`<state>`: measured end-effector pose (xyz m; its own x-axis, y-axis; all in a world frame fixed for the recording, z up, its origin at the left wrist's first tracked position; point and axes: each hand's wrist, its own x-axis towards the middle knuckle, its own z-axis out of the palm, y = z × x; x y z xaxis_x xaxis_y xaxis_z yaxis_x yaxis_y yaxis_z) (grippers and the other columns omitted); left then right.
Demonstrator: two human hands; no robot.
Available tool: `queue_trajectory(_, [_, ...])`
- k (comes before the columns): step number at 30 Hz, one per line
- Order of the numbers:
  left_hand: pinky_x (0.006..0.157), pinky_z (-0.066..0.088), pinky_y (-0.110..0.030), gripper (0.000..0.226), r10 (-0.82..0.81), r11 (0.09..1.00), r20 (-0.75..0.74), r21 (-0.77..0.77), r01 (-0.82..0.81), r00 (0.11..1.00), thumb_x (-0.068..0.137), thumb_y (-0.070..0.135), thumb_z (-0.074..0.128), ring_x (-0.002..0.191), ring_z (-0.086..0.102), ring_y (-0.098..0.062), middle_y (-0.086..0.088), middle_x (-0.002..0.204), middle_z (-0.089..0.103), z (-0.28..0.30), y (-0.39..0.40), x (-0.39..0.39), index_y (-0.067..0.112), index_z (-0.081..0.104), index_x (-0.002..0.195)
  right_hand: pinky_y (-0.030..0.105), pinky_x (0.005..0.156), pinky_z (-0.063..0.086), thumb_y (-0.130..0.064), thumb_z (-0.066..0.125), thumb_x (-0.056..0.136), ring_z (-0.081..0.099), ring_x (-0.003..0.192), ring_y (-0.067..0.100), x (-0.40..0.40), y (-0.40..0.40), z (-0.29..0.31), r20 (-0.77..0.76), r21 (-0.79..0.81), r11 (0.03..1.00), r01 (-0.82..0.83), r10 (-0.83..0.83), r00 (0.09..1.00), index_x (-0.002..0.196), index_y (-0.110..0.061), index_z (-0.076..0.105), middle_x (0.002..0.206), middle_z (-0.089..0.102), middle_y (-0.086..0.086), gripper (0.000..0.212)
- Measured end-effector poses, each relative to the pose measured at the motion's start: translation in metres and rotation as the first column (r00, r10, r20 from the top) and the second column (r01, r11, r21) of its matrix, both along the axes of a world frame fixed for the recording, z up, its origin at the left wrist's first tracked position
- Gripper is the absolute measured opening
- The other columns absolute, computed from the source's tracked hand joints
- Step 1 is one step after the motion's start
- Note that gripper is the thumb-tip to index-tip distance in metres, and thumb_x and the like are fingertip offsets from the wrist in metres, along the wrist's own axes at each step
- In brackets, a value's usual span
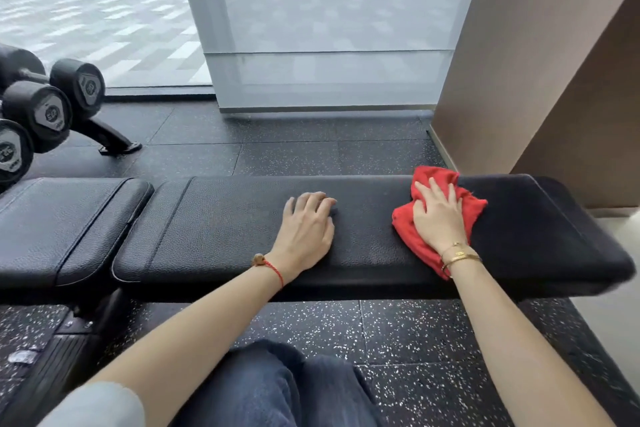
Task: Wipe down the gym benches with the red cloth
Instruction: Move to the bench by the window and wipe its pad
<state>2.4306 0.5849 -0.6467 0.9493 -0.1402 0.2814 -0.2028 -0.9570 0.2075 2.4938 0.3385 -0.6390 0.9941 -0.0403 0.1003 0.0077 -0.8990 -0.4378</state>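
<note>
A black padded gym bench [225,229] runs across the view, with a long pad on the right and a shorter seat pad [59,225] on the left. The red cloth [436,180] lies crumpled on the right part of the long pad. My right hand [438,215] presses flat on the cloth, fingers spread toward the far edge. My left hand [306,229] rests palm down on the bare pad near its middle, fingers slightly curled, holding nothing.
Black dumbbells [41,111] sit on a rack at the left, its foot [117,146] on the speckled rubber floor. A brown wall column [519,62] stands at the right behind the bench. A frosted window panel [329,45] is ahead. My knees [277,388] are below the bench.
</note>
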Motion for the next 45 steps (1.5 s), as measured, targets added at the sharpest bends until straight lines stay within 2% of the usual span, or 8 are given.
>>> queue_trajectory(6, [0.116,0.023,-0.048,0.042,-0.097,0.994,-0.014,-0.060,0.096,0.995,0.096,0.028,0.038,0.134,0.035,-0.021,0.001,0.141,0.044,-0.001,-0.058,0.013,0.020,0.045,0.137,0.039,0.122,0.000,-0.019,0.041,0.098,0.008,0.150,0.027,-0.040,-0.041,-0.013,0.046,-0.002,0.990,-0.141,0.141,0.989,0.143,-0.028,0.044,0.158,0.026,-0.004,0.046])
queue_trajectory(14, [0.114,0.021,-0.056,0.040,-0.064,0.997,-0.033,-0.042,0.063,0.997,0.096,0.032,0.036,0.132,0.035,-0.024,-0.001,0.139,0.043,-0.013,-0.092,0.019,0.021,0.046,0.133,0.047,0.121,0.004,-0.020,0.039,0.097,0.012,0.147,0.034,-0.021,-0.119,-0.008,0.049,-0.036,0.976,0.213,-0.211,0.976,0.143,-0.024,0.045,0.158,0.027,0.004,0.046])
queue_trajectory(19, [0.114,0.021,-0.058,0.040,-0.027,1.000,-0.019,-0.007,0.027,0.999,0.094,0.033,0.036,0.131,0.035,-0.026,-0.002,0.138,0.043,-0.015,-0.097,0.018,0.021,0.046,0.130,0.051,0.120,0.002,-0.022,0.035,0.098,0.007,0.148,0.036,0.016,-0.126,-0.001,-0.016,-0.051,0.949,0.312,-0.313,0.950,0.145,-0.022,0.041,0.159,0.023,0.005,0.047])
queue_trajectory(29, [0.113,0.023,-0.056,0.039,-0.027,1.000,-0.004,-0.007,0.027,1.000,0.093,0.035,0.037,0.131,0.036,-0.024,0.000,0.137,0.044,-0.015,-0.095,0.019,0.023,0.047,0.128,0.046,0.121,-0.002,-0.022,0.037,0.098,0.007,0.149,0.033,0.004,-0.078,-0.007,-0.008,-0.059,0.998,0.016,-0.017,1.000,0.145,-0.026,0.040,0.160,0.024,0.002,0.048])
queue_trajectory(33, [0.113,0.023,-0.056,0.040,-0.038,0.999,0.005,-0.015,0.038,0.999,0.093,0.035,0.037,0.130,0.037,-0.023,0.000,0.137,0.045,-0.016,-0.093,0.019,0.023,0.048,0.130,0.051,0.119,0.003,-0.023,0.037,0.098,0.010,0.148,0.035,-0.022,-0.111,-0.013,0.045,-0.072,0.976,0.204,-0.201,0.979,0.145,-0.025,0.041,0.159,0.025,0.003,0.047])
queue_trajectory(37, [0.113,0.023,-0.057,0.041,-0.033,0.999,0.002,-0.004,0.033,0.999,0.092,0.034,0.036,0.130,0.037,-0.025,-0.001,0.137,0.044,-0.017,-0.095,0.019,0.022,0.047,0.130,0.054,0.120,0.002,-0.023,0.035,0.097,0.008,0.147,0.039,-0.024,-0.159,-0.010,0.048,-0.045,0.895,0.444,-0.442,0.896,0.145,-0.021,0.040,0.159,0.024,0.006,0.048])
queue_trajectory(40, [0.112,0.024,-0.058,0.041,-0.022,1.000,0.004,0.015,0.022,1.000,0.091,0.034,0.035,0.129,0.037,-0.026,-0.002,0.137,0.044,-0.017,-0.097,0.019,0.022,0.047,0.128,0.054,0.120,0.001,-0.023,0.034,0.097,0.007,0.147,0.040,-0.002,-0.180,-0.004,0.000,-0.056,0.890,0.453,-0.454,0.891,0.145,-0.020,0.040,0.160,0.022,0.006,0.048])
queue_trajectory(45, [0.112,0.024,-0.058,0.041,-0.015,0.999,-0.004,0.030,0.015,1.000,0.091,0.034,0.034,0.130,0.036,-0.027,-0.002,0.138,0.043,-0.018,-0.097,0.020,0.022,0.045,0.128,0.052,0.120,0.001,-0.021,0.033,0.098,0.006,0.148,0.037,0.042,-0.169,0.001,-0.046,-0.054,0.943,0.329,-0.332,0.942,0.144,-0.022,0.042,0.160,0.021,0.004,0.047])
